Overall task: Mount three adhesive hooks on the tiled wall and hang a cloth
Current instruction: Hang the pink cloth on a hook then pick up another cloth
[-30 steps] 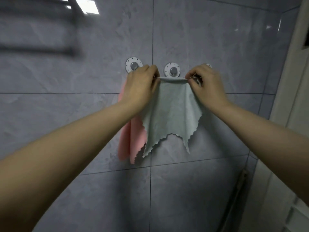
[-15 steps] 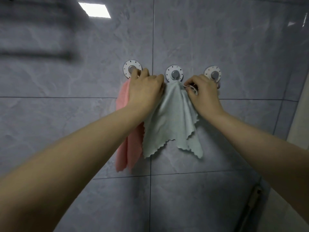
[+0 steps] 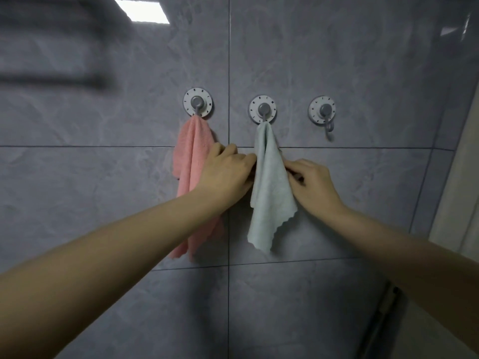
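Three round white adhesive hooks are stuck in a row on the grey tiled wall (image 3: 337,60). A pink cloth (image 3: 190,156) hangs from the left hook (image 3: 198,102). From the middle hook (image 3: 262,109) hangs a pale green cloth (image 3: 269,193). The right hook (image 3: 322,110) carries nothing. My left hand (image 3: 225,172) reaches across the pink cloth and pinches the green cloth's left edge. At the green cloth's right edge, my right hand (image 3: 313,185) pinches it with curled fingers. Both hands are below the hooks, about halfway down the cloth.
A blurred dark rack (image 3: 57,47) sits at the upper left, close to the camera. A pale door frame (image 3: 458,177) runs down the right edge. A dark strip (image 3: 381,317) lies at the wall's lower right.
The green cloth went from stretched between my hands below the middle hook to hanging from it. Both hands slid down from hook height to the cloth's sides. The right hook came into view.
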